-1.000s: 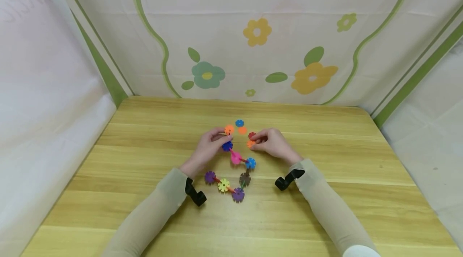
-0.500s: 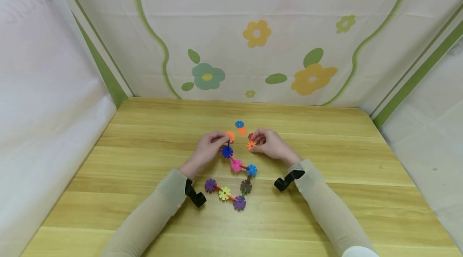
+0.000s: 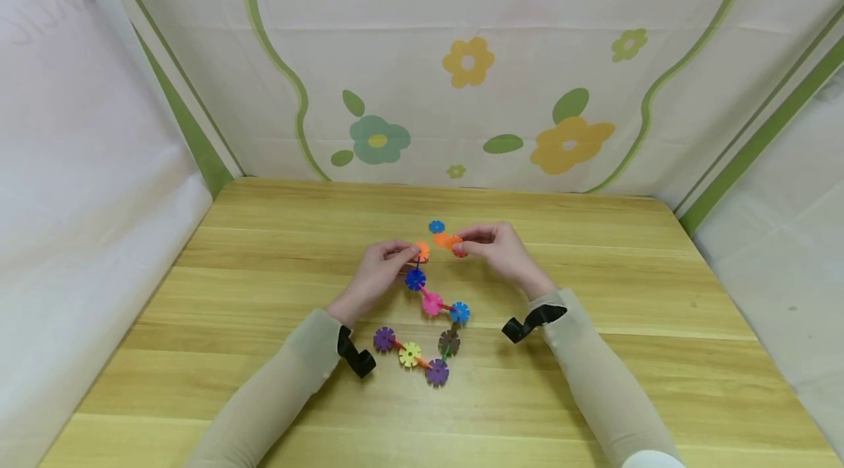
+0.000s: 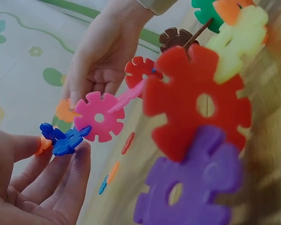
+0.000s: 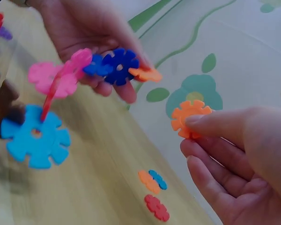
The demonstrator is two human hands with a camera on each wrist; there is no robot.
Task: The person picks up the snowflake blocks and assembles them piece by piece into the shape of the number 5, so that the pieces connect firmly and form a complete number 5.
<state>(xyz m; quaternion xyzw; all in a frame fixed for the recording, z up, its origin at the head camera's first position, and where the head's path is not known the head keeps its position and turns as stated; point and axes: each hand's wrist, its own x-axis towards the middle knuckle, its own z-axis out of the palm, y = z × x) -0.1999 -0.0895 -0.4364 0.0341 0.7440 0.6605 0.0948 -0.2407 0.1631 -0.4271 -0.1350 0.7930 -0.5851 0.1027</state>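
Observation:
My left hand (image 3: 379, 270) pinches the far end of a chain of interlocking plastic discs. At that end are an orange disc (image 5: 147, 74) and a dark blue disc (image 3: 415, 279). Pink (image 3: 431, 303), light blue (image 3: 460, 312), brown (image 3: 449, 341), yellow (image 3: 409, 354) and purple (image 3: 437, 372) discs follow, linked by more discs seen edge-on. Between thumb and fingers, my right hand (image 3: 497, 252) holds a single orange notched disc (image 5: 189, 110), apart from the chain in the right wrist view.
Loose discs lie beyond the hands on the wooden table (image 3: 264, 380): blue (image 3: 437, 226), orange (image 5: 149, 182) and red (image 5: 157, 207). A flower-printed cloth (image 3: 409, 50) hangs behind the table's back edge.
The chain has come nearer the body and slightly right with the left hand's end. My right hand has lifted the orange disc up and away from the spot beside the red one.

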